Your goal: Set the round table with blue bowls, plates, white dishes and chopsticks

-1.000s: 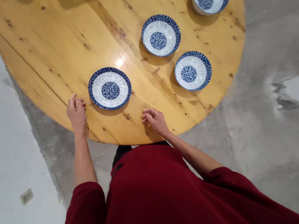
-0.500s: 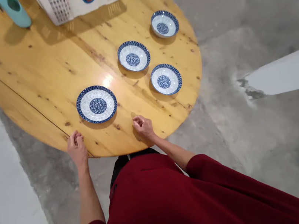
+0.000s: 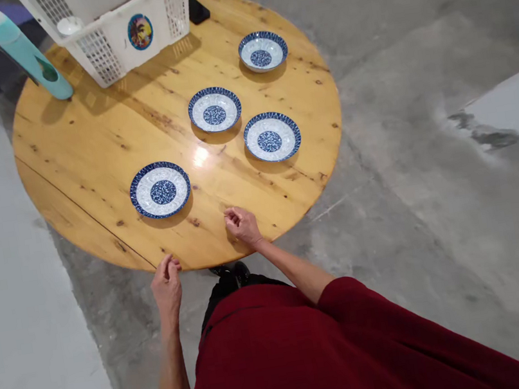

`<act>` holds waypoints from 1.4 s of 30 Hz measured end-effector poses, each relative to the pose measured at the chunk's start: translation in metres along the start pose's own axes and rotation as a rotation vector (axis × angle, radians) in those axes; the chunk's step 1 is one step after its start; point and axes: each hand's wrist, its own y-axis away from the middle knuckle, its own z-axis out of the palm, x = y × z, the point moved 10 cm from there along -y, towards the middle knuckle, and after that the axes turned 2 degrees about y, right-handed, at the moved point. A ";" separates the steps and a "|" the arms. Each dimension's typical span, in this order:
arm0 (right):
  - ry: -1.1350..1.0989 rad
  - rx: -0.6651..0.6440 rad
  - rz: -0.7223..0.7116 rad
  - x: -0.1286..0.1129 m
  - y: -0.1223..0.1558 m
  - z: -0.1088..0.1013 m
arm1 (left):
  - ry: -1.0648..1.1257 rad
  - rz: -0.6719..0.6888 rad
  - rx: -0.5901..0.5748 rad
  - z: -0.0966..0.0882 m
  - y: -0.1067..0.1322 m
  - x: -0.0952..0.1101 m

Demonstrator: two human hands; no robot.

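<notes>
At the near edge of the table, my left hand (image 3: 167, 287) has its fingers curled together with nothing visible in them. My right hand (image 3: 243, 225) rests in a loose fist on the wood, also holding nothing that I can see. Nearest to both hands is a blue-and-white plate (image 3: 160, 190), lying flat and touched by neither. Farther right sit a patterned dish (image 3: 272, 137), a similar dish (image 3: 214, 109) behind it, and a deeper-looking bowl (image 3: 263, 51) toward the far right edge. All have dark blue rims and round blue centres.
A white plastic basket (image 3: 121, 54) stands at the back of the round wooden table (image 3: 73, 157), with a white item inside. Left of it is a turquoise container (image 3: 32, 59); right of it, a black phone-like object (image 3: 198, 10). A white wall (image 3: 12, 270) runs along the left.
The view has shifted, showing more of the basket and turquoise container. My left hand has moved right and back along the table's edge. My right hand stays curled; the dishes keep their arrangement.
</notes>
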 end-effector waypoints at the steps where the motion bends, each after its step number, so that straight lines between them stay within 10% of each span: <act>1: -0.022 0.006 -0.005 0.000 0.004 -0.002 | 0.003 -0.002 -0.009 0.002 0.008 0.000; 14: -0.057 -0.016 -0.101 0.015 0.031 -0.002 | -0.001 -0.098 0.039 0.005 0.098 -0.036; 25: -0.002 0.028 -0.095 0.018 0.035 0.000 | 0.055 0.010 -0.080 0.009 0.068 -0.016; 36: 0.240 0.317 0.111 0.014 0.033 -0.013 | 0.007 0.023 0.005 -0.130 0.004 -0.080; 42: 0.298 0.514 0.266 0.008 0.046 -0.001 | -0.015 0.048 -0.069 -0.166 -0.024 -0.096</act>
